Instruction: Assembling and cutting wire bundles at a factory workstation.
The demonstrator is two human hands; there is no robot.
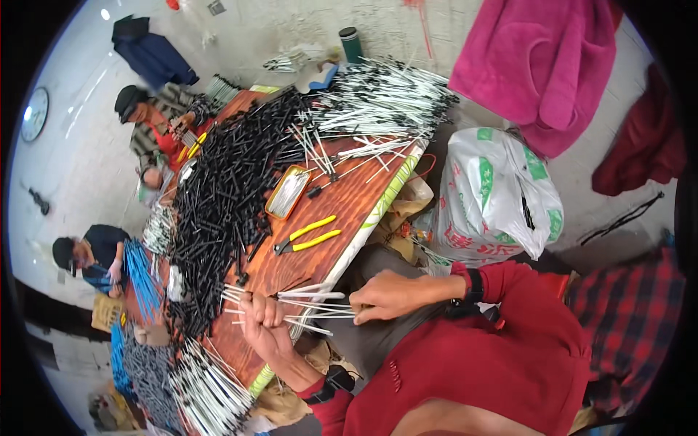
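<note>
Slanting from one o'clock down to seven, a wooden counter (347, 196). Heaped over it at half past nine, a black pile (240, 167) of small parts. At two, hung on the wall, a pink coat (534, 65). At half past twelve, on the counter, a rod heap (385, 102), mostly white. At three, beside the counter, a white bag (483, 196) with green patches. At ten, across the pile, a co-worker (171, 131) in a dark cap. At five, right hand (389, 294), grip closed on ends of white rods (316, 305). At seven, left hand (263, 320), grip wrapped round the same rods. At eight, on bare wood, yellow-handled pliers (313, 241). Near ten, a small tray (276, 216) of whitish pieces. Slimmest, those rods, fanned between both hands near the counter's edge.
</note>
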